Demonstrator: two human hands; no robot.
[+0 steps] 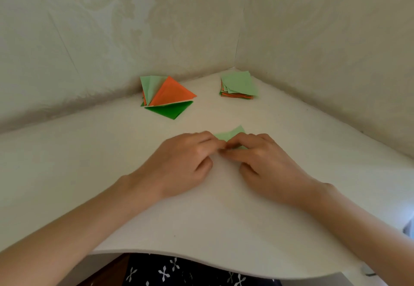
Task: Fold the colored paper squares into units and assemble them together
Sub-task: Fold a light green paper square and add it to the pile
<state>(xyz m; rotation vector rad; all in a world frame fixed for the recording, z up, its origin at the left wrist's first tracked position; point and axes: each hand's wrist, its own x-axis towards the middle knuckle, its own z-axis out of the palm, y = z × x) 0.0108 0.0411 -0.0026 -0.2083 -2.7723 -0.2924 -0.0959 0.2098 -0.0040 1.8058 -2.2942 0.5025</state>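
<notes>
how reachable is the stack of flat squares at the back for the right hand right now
Probably yes: only bare table lies between the right hand and the stack. But it and the left hand pinch the light green paper, so it must let go first.

Pale green paper [230, 133] — white table [201, 214]

On the table [201, 214], the folded units [167, 95] lie behind and left of the paper piece [230, 133], the stack of squares [239, 84] behind and slightly right
</notes>
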